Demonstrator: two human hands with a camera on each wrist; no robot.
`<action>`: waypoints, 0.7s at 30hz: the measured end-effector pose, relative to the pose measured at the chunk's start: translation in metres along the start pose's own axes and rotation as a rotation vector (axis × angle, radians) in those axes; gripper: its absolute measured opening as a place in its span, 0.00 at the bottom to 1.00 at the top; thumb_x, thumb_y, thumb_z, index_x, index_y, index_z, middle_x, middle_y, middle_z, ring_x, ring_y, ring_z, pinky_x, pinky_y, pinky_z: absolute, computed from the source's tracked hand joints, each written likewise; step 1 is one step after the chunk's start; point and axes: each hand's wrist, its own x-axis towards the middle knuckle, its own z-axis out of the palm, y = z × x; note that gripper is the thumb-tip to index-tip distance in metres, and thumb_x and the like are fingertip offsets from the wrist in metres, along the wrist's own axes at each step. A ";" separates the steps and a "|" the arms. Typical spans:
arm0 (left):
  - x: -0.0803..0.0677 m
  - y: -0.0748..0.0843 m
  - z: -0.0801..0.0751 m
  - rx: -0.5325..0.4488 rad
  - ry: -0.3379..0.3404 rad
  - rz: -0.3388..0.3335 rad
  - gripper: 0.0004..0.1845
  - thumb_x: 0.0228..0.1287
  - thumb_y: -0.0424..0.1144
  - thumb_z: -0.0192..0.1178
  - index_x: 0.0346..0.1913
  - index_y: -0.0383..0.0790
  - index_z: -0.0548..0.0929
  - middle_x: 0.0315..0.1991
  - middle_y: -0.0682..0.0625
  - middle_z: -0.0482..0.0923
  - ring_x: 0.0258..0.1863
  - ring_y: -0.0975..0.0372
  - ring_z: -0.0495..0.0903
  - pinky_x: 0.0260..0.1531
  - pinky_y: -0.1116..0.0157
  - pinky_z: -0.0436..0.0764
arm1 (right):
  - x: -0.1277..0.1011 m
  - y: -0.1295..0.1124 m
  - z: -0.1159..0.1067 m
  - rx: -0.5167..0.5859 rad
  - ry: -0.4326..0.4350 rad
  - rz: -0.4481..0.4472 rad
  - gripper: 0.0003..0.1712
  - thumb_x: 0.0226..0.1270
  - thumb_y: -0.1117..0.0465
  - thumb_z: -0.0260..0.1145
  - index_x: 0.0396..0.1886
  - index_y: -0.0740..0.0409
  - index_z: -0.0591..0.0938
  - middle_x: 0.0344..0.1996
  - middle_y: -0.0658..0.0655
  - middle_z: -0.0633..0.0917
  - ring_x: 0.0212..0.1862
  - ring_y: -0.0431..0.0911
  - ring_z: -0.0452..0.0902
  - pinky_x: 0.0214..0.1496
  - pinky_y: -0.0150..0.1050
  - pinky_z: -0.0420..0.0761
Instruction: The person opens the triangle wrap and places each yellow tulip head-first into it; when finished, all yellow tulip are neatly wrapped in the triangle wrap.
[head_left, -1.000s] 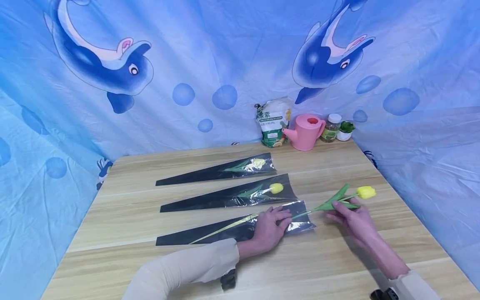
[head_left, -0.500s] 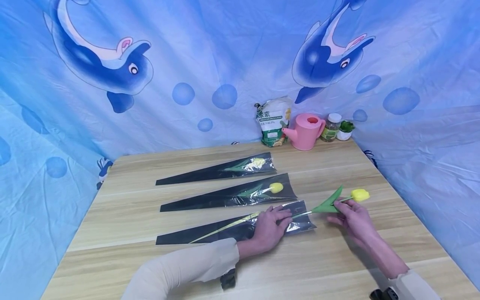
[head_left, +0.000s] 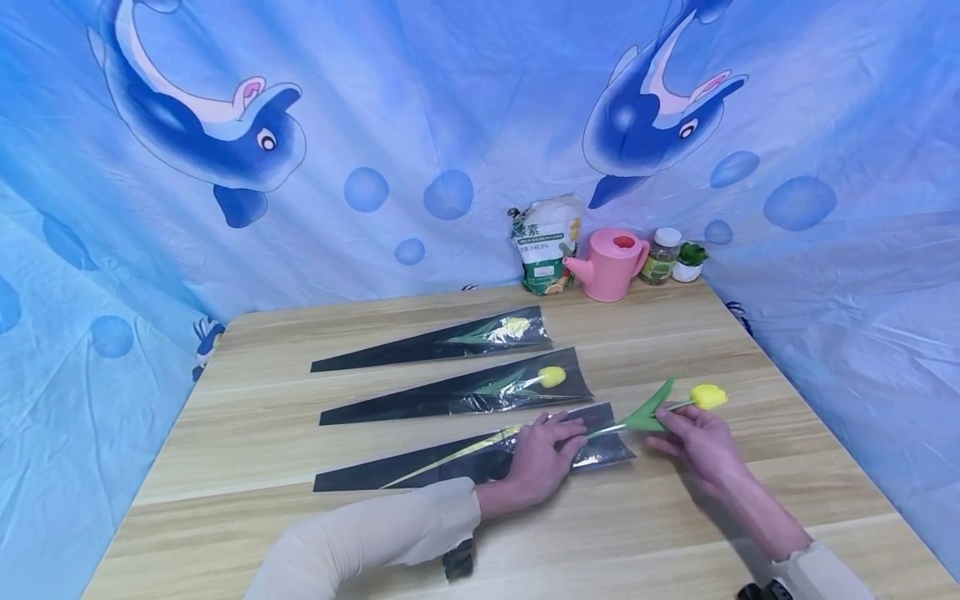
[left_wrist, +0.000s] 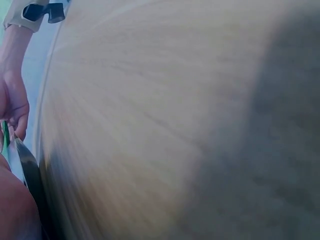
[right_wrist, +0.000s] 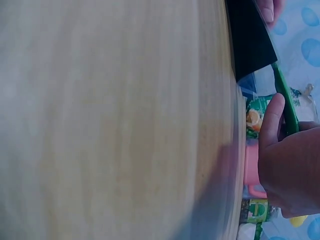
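Yellow tulip [head_left: 708, 396] out at the right, and the right hand [head_left: 696, 443] has it by the stem, fingers pinched just behind the green leaf [head_left: 651, 412]. The bloom sticks out past the fingertips, a little above the wooden table [head_left: 675, 533]. The stem runs leftward from that grip, into the open mouth of the nearest black-and-clear sleeve [head_left: 420, 468], and shows as a pale green line through the plastic all the way toward the narrow tip.

The left hand [head_left: 542, 460] lies flat on the wide end of that sleeve, fingers straight and spread, pressing the plastic down against the table. No curl in it, just a palm holding the wrapper in place. From the right wrist view the thumb [right_wrist: 272, 120] lies alongside the green stem [right_wrist: 285, 100], and the dark edge of the sleeve [right_wrist: 250, 40] lies just beyond it. The left wrist view is mostly blurred tabletop, with the other hand [left_wrist: 12, 100] small at the far left.

Behind this sleeve lie two more: a middle one [head_left: 457, 390] with a yellow tulip tucked fully inside, and a far one [head_left: 438, 337], likewise filled. All three point their tips left, roughly parallel.

At the back of the table, against the blue dolphin cloth [head_left: 225, 142], stand a green-and-white bag [head_left: 546, 246], a pink watering can [head_left: 611, 263], a small jar [head_left: 663, 255] and a tiny potted plant [head_left: 690, 260], close together in a row.
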 end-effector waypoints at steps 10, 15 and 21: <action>0.000 0.001 0.001 0.035 -0.007 -0.019 0.08 0.62 0.33 0.69 0.43 0.37 0.91 0.45 0.48 0.87 0.54 0.54 0.83 0.62 0.53 0.74 | 0.000 0.005 0.007 -0.019 0.008 0.021 0.06 0.75 0.66 0.60 0.44 0.67 0.77 0.42 0.54 0.81 0.41 0.44 0.86 0.54 0.39 0.83; 0.000 0.002 0.001 0.057 -0.004 -0.010 0.08 0.61 0.33 0.69 0.43 0.37 0.91 0.44 0.48 0.87 0.53 0.55 0.83 0.62 0.53 0.75 | 0.000 0.008 0.005 -0.014 -0.028 0.032 0.08 0.74 0.69 0.61 0.47 0.71 0.76 0.44 0.57 0.80 0.43 0.46 0.85 0.56 0.40 0.82; 0.000 0.002 0.001 0.067 -0.008 -0.016 0.08 0.62 0.33 0.69 0.43 0.38 0.91 0.45 0.49 0.87 0.53 0.55 0.83 0.62 0.54 0.75 | -0.001 0.011 0.004 -0.010 -0.070 0.003 0.16 0.72 0.74 0.60 0.55 0.78 0.70 0.44 0.59 0.81 0.45 0.46 0.85 0.57 0.41 0.80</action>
